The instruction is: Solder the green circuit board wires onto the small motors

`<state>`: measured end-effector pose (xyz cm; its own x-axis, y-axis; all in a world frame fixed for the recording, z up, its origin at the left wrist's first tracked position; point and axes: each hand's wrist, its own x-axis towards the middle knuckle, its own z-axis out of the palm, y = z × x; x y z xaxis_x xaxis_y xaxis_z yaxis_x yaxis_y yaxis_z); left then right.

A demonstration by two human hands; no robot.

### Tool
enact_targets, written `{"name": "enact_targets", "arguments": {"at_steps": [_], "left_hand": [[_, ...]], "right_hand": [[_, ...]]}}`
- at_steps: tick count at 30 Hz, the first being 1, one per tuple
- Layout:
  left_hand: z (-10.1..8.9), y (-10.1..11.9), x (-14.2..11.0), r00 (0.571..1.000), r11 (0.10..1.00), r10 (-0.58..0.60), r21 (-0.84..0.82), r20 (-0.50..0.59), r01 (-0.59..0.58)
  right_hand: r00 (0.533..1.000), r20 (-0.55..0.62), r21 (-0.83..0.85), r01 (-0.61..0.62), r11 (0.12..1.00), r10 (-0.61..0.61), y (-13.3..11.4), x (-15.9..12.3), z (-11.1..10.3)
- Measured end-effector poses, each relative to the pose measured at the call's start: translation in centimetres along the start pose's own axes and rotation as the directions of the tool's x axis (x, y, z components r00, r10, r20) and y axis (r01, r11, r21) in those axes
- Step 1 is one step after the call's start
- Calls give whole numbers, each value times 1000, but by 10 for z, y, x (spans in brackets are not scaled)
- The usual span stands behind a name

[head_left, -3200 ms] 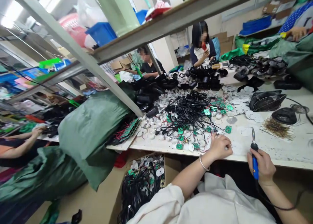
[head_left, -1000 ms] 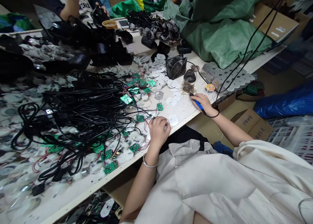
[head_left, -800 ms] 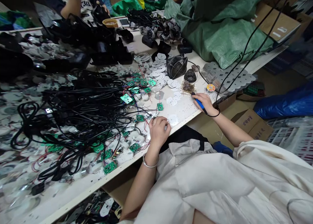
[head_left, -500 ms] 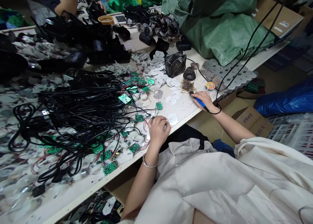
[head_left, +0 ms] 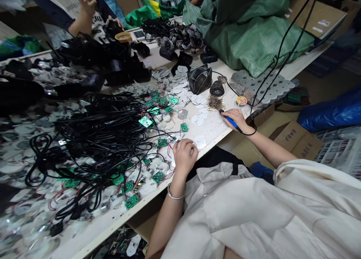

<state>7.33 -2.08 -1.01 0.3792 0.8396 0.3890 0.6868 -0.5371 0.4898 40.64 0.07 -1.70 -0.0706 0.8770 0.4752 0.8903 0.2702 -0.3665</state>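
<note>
My right hand (head_left: 237, 119) is closed round the blue handle of a soldering iron (head_left: 231, 122), whose dark front end points at a heap of brownish clippings (head_left: 215, 102). At the table's front edge, my left hand (head_left: 184, 155) has its fingers curled down and pinched together. What they hold is hidden, though thin wires and a small white part show at the fingertips. Just beyond it lies a small green circuit board (head_left: 184, 127). A round white board (head_left: 200, 141) lies right of the left hand. The solder spool (head_left: 241, 100) sits beyond my right hand.
Black cables (head_left: 107, 134) with circuit boards and white parts cover the left. Behind my hands stand a small fan (head_left: 200, 80) and a dark lump of wire mesh (head_left: 217, 89). A green sack (head_left: 248, 44) fills the back right. Across the table is a co-worker's hand (head_left: 85, 1).
The view has shifted slightly. Both my hands keep nearly the same places on the table, the right still holding the soldering iron. Across the table, a co-worker's raised hand has come into view.
</note>
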Motion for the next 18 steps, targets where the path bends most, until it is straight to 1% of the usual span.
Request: {"name": "enact_targets", "arguments": {"at_steps": [5,10,15,18], "left_hand": [[0,-2,0,1000,1000,6,5,1,-6],[0,-2,0,1000,1000,-7,1,8,7],[0,-2,0,1000,1000,-2,-6,4,2],[0,-3,0,1000,1000,3,-5,-2,-3]], "right_hand": [[999,-53,-8,-3,1000,2,-1,0,2],[999,-22,3,50,999,-50,0,1,4],[999,-52,1,9,1000,-9,4,1,9],[998,-64,7,-14,1000,14,2,0,9]]}}
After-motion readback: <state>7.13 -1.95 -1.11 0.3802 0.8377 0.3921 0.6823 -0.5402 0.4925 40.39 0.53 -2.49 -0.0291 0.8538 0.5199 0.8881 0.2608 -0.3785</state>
